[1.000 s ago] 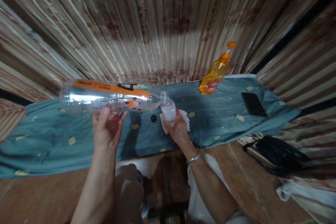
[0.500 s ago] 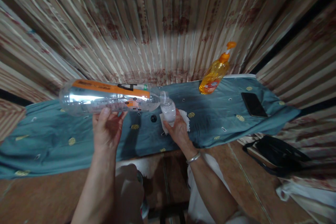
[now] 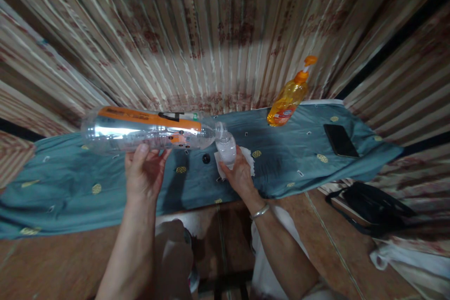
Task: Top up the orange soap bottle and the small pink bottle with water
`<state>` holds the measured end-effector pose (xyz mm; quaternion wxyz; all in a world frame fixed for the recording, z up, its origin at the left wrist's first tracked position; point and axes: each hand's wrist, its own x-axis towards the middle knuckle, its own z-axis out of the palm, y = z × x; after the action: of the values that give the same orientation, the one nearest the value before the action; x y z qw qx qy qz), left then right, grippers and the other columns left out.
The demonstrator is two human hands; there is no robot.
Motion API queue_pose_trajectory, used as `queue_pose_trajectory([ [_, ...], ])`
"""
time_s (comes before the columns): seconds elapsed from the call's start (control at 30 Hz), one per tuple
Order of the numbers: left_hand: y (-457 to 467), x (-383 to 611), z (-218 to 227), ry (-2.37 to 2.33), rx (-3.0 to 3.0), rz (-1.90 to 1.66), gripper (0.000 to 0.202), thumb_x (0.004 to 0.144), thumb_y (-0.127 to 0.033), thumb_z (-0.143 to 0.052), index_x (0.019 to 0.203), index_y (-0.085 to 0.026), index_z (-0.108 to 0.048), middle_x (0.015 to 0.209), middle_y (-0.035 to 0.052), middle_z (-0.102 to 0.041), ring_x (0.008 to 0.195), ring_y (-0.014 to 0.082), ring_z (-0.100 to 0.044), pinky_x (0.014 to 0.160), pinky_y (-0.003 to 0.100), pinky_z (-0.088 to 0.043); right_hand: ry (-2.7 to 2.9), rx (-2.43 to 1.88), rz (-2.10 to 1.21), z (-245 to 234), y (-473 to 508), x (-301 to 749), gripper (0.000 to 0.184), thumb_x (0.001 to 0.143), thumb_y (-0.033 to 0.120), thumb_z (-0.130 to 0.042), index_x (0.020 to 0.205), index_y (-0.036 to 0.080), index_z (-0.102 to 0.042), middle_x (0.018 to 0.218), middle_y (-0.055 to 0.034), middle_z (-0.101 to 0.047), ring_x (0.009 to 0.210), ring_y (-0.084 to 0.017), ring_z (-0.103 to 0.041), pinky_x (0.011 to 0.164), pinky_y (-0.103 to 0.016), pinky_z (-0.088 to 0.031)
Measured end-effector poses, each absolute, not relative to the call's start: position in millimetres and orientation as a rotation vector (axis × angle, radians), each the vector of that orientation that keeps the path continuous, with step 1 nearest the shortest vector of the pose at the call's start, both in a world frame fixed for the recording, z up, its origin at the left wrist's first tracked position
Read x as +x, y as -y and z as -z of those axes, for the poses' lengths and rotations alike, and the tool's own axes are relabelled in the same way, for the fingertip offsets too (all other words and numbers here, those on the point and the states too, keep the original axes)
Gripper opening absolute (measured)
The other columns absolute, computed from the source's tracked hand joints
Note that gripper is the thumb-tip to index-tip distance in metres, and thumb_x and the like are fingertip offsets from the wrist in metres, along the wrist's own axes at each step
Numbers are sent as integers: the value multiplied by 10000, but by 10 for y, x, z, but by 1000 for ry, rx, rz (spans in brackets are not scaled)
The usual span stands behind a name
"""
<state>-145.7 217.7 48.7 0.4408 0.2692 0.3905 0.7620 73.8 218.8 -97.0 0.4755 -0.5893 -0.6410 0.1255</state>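
My left hand (image 3: 146, 166) is closed around the underside of a large clear plastic bottle (image 3: 147, 140) with an orange and silver label. The bottle lies almost level in the air, its mouth pointing right. My right hand (image 3: 241, 171) grips a small clear bottle (image 3: 227, 147), tilted, with its neck against or very close to the large bottle's mouth. Whether liquid passes between them I cannot tell. Beneath the small bottle, a white tissue (image 3: 249, 157) rests on the teal cloth. A round black cap (image 3: 206, 159) lies left of the tissue.
An orange pump bottle (image 3: 285, 103) stands at the back right of the cloth-covered table (image 3: 281, 164). Farther right lies a black phone (image 3: 340, 140). A black bag (image 3: 374, 204) is below the table's right end. A patterned curtain (image 3: 211, 33) hangs behind.
Both hands and both bottles keep nearly the same pose. The whole view has shifted only very slightly.
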Motion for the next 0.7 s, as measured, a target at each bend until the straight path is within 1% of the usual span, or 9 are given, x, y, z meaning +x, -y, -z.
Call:
queue_pose_trajectory([
  [0.1,-2184,-1461,-472,-974,659,-1903,486,528,-347,-983,667,-207,-539,599,-75,-630,603,118,-640,825,374,-615,1573,-1436,-293,981,-2189,736,690,975,478,-614,1498,54,-464,1337,-263,-705,1234,-368,-702,1048,-547,-594],
  [0.27,-2178,-1470,-466,-983,621,-1881,440,534,-345,-984,770,-227,-632,643,-65,-681,624,128,-666,810,357,-614,1568,-1438,-294,977,-2187,735,687,979,488,-607,1491,50,-473,1323,-262,-711,1216,-365,-709,1041,-544,-597],
  [0.37,-2176,-1467,-473,-974,615,-1868,444,524,-344,-982,793,-235,-646,645,-72,-682,642,134,-673,803,351,-615,1561,-1435,-305,972,-2188,738,692,978,501,-604,1487,51,-477,1323,-264,-711,1222,-368,-706,1048,-552,-591],
  [0.47,-2180,-1455,-482,-964,615,-1867,438,516,-339,-983,788,-241,-654,662,-64,-698,646,143,-677,797,360,-618,1568,-1438,-311,975,-2190,742,700,976,512,-608,1488,53,-476,1332,-268,-706,1227,-373,-702,1053,-562,-586],
  [0.6,-2185,-1445,-488,-972,591,-1884,449,486,-326,-994,780,-249,-664,738,-49,-745,653,146,-683,781,351,-620,1578,-1445,-293,987,-2190,743,700,980,504,-611,1488,43,-472,1329,-270,-706,1219,-366,-707,1039,-542,-597],
  [0.7,-2179,-1458,-485,-966,619,-1861,438,499,-347,-992,747,-250,-644,700,-62,-718,672,154,-696,794,356,-620,1581,-1440,-280,994,-2191,742,699,979,488,-621,1493,40,-465,1332,-271,-703,1224,-363,-705,1052,-538,-589],
])
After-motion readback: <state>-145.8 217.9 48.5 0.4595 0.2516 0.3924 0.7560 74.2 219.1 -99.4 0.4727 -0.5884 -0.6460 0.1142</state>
